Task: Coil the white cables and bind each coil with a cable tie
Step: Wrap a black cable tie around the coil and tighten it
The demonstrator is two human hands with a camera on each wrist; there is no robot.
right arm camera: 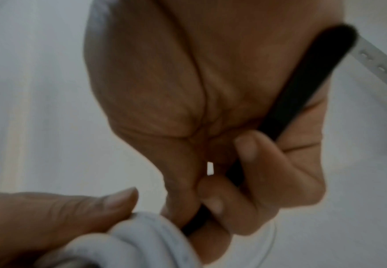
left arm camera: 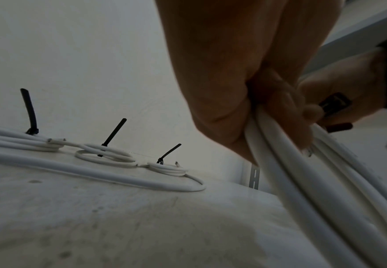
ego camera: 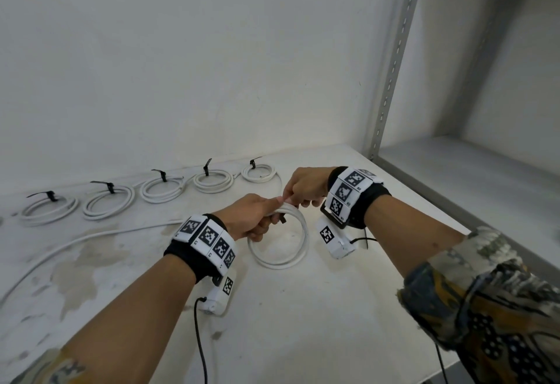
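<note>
Head view, far left: five bound coils of white round cable (ego camera: 48,208) lie in a row along the back wall on the stained white table top (ego camera: 303,308), each cinched with a black plastic cable tie whose tail sticks up.
Loose cable: a single white cable run (ego camera: 75,244) trails across the table from the left edge toward the hands.
Left hand: the left hand (ego camera: 248,217) has its fingers curled round the near-left side of the unbound coil of white cable (ego camera: 298,247), thumb stretched along the top; the left wrist view shows the strands bunched under its fingers (left arm camera: 286,116).
Held coil: it hangs between the two hands, its upper part raised and its lower loop down at the table surface; whether it touches the table I cannot tell.
Black cable tie: a black plastic cable tie (right arm camera: 302,87) runs through the right fist down to the coil; the head view shows a dark bit of it at the bundle.
Right hand: the right hand (ego camera: 303,186) is closed in a fist round the tie's strap, thumb tips of both hands touching.
Far right: a grey slotted metal shelf upright (ego camera: 394,59) stands at the table's back corner.
</note>
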